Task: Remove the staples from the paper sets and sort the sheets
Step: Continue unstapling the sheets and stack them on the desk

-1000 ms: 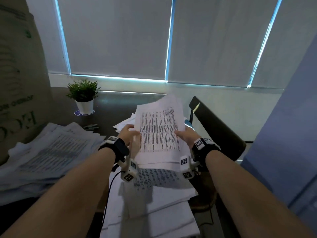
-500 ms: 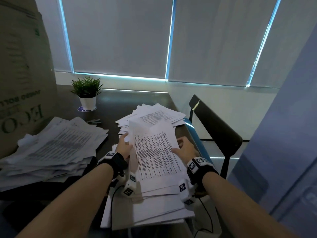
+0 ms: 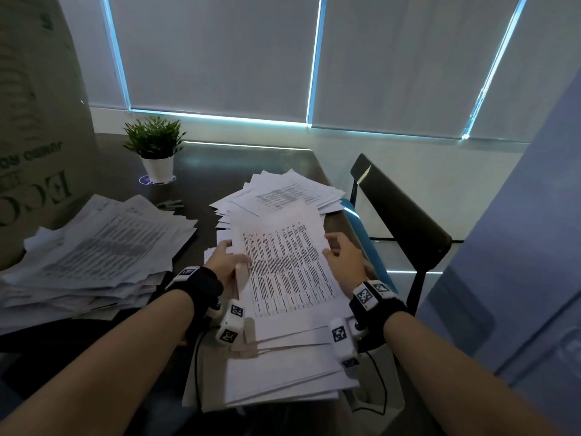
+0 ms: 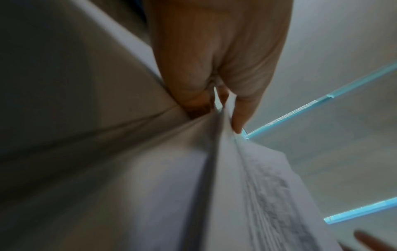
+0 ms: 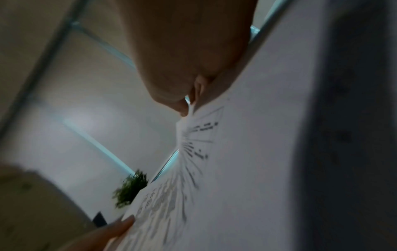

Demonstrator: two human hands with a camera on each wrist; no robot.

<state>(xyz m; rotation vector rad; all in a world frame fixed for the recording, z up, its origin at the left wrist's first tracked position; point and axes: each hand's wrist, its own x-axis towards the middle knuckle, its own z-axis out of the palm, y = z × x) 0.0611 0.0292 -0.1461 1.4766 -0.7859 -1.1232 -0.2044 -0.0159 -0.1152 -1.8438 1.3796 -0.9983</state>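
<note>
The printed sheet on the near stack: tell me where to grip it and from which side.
Take the printed sheet by its two long side edges, one from each side. It lies flat atop the near stack, edges exposed; the left hand and right hand already pinch there.

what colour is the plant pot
White pot, holding a green plant; clearest in the head view.

- The printed sheet (image 3: 289, 272) is thin matt white paper with black print.
- The table (image 3: 201, 171) has a dark, faintly glossy top.
- The box (image 3: 34, 127) is matt brown cardboard.
- The plant pot (image 3: 158, 169) looks smooth and white.
</note>
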